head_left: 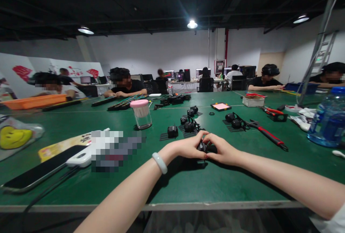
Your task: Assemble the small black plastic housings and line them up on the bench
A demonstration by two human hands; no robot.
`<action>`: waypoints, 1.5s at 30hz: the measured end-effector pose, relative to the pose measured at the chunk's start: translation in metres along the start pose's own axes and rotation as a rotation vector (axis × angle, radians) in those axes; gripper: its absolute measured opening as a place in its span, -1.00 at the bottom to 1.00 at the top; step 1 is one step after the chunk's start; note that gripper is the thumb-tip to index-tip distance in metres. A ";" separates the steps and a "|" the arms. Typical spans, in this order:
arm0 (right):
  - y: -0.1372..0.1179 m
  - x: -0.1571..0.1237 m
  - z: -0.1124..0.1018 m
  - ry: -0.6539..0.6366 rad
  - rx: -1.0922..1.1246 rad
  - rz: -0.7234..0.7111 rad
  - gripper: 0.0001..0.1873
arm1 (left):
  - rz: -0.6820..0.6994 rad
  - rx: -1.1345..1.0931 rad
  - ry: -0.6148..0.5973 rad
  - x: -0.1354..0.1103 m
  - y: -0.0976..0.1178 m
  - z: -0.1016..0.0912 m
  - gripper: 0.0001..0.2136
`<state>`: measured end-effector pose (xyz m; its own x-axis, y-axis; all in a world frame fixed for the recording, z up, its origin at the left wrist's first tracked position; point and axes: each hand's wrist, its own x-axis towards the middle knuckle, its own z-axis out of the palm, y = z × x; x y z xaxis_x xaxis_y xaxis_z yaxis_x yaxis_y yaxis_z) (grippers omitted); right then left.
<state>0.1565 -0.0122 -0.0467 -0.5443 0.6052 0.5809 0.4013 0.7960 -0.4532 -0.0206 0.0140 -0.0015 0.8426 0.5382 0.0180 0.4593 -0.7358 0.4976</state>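
Note:
My left hand [192, 146] and my right hand [219, 149] meet above the green table [183, 186]. Both are closed round a small black plastic part [202, 147], whose exact kind is partly hidden by my fingers. A pale bangle [160, 163] circles my left wrist. Just beyond my hands, similar black parts lie on the table: a boxy one [172, 131], a cluster [189, 126], a farther one [192, 111] and a pair [234, 121] to the right. Thin black ribbed pieces lie beneath or beside them.
Red-handled pliers [269, 135] lie right of the parts, before a blue water bottle [330, 118]. A clear jar with a pink lid [139, 103] stands left. Nearer are a black phone [45, 166] and a white power strip [81, 155]. Co-workers [125, 86] sit across the table.

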 end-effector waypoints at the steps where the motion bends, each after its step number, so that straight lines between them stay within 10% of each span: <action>1: 0.001 0.000 -0.001 -0.007 -0.004 0.006 -0.65 | -0.002 -0.005 -0.001 0.000 0.000 0.000 -0.33; 45: 0.003 0.001 0.000 -0.016 -0.093 -0.086 -0.62 | 0.002 0.017 0.011 0.001 0.005 -0.001 -0.33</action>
<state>0.1572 -0.0086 -0.0473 -0.5909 0.5346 0.6042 0.4188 0.8434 -0.3367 -0.0178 0.0116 0.0019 0.8403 0.5414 0.0285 0.4628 -0.7437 0.4825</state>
